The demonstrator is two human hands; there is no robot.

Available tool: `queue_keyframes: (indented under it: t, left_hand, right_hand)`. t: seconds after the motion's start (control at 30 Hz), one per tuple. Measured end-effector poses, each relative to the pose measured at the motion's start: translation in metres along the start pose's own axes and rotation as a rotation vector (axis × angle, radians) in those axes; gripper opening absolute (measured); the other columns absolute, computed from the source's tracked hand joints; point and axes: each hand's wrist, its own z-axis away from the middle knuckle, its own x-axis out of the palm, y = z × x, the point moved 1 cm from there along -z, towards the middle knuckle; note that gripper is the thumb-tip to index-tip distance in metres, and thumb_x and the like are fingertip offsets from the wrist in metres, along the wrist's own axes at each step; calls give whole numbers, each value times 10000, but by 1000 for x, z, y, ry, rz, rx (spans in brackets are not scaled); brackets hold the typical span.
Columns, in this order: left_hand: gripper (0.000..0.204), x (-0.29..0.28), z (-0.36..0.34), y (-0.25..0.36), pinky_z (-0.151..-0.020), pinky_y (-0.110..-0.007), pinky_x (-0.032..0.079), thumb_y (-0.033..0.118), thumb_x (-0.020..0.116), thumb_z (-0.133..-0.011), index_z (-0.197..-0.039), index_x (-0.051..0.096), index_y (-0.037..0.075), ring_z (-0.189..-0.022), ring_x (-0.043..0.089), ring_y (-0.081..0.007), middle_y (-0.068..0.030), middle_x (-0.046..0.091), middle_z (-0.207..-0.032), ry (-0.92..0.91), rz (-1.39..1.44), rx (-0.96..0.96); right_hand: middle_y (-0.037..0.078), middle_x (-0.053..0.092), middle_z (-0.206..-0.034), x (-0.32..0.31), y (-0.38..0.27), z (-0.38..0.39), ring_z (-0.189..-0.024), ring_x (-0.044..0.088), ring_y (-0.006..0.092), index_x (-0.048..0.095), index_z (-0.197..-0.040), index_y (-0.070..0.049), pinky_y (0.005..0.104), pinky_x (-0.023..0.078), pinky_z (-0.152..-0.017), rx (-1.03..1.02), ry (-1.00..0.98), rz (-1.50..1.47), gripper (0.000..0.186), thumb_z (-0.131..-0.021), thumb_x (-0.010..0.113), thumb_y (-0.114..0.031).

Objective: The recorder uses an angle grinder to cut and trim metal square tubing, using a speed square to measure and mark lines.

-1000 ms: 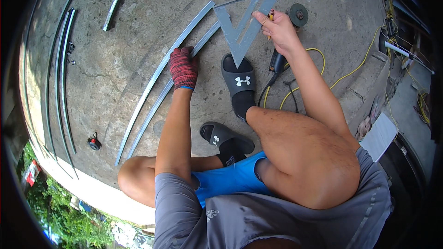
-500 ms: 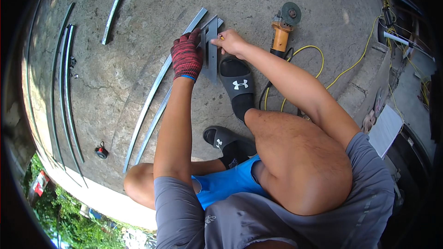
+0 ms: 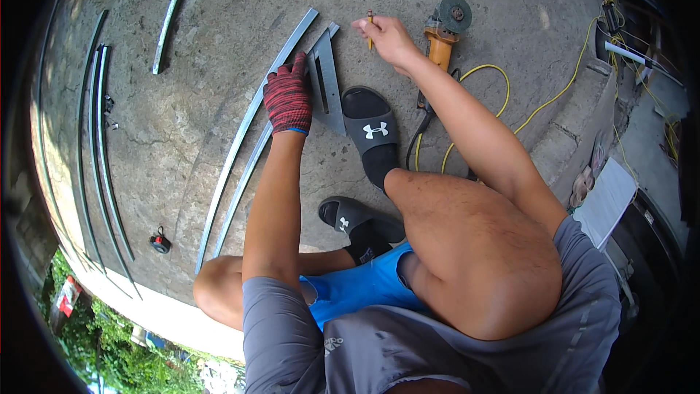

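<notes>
At the far left of the frame, several slim metal lengths [image 3: 98, 124] lie along the ground, with a shorter metal bar [image 3: 170, 25] at the upper left and a tape measure [image 3: 160, 241] at the lower left, all well apart from the hands.

Left of centre, a longer metal bar [image 3: 235, 144] and a second bar [image 3: 249, 166] run side by side. Both are narrow and loose on uneven concrete, so a sideways push or uneven pressure could roll or skew one against the other. The gloved left hand [image 3: 288, 98] lies over them palm down, forearm rising from the lower edge, fingers pointing up the frame and an extended finger along the square's edge. Whether it grips or only presses, I cannot tell.

At the centre, the grey triangular square [image 3: 332, 76] lies against the second bar's upper end, its lower corner close by a sandal [image 3: 370, 128]; whether they touch is unclear. A shifted foot or lighter left-hand pressure could knock it out of line.

Right of that, the bare right hand [image 3: 390, 40] is up off the bars, forearm slanting in from the lower right, fingers closed in a pinch on a pencil [image 3: 370, 42]. A loose pinch could let the pencil slip.

At the upper right, the angle grinder [image 3: 441, 49] lies just beside that forearm; a careless outward swing could strike its disc or snag the yellow cord [image 3: 506, 95].
</notes>
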Motion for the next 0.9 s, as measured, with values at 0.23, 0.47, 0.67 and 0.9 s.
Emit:
queue_keyframes:
  t: [0.23, 0.47, 0.67, 0.9]
  left_hand:
    - [482, 5, 3, -4, -870, -439, 501, 138, 546, -914, -1387, 518, 228, -1026, 617, -316, -118, 640, -1143, 93, 14, 39]
    - [573, -3, 9, -15, -944, -436, 488, 87, 588, -867, -1419, 501, 220, -1087, 593, -339, -145, 622, -1211, 6, 44, 61]
    - [530, 6, 12, -11, -964, -444, 474, 65, 503, -925, -1433, 470, 213, -1126, 588, -329, -143, 604, -1265, 54, 36, 31]
    - [526, 14, 2, -2, -1003, -444, 452, 64, 463, -948, -1461, 420, 176, -1178, 559, -342, -174, 562, -1331, 55, 70, 10]
  right_hand:
    - [197, 665, -1055, -4, -14, -23, -1078, 616, 383, 648, -1220, -48, 401, 483, -938, -173, 36, 520, 303, -1001, 498, -192]
    - [195, 656, -1010, 22, -9, -23, -976, 637, 345, 700, -1057, -20, 421, 499, -888, -279, 15, 434, 194, -886, 623, -67]
    - [127, 722, -870, 30, -7, -20, -832, 698, 279, 725, -999, -42, 376, 543, -780, -166, 54, 287, 175, -829, 699, -75]
    - [96, 738, -855, 31, -4, -26, -809, 710, 225, 734, -989, -61, 348, 547, -748, -124, 42, 247, 186, -805, 726, -86]
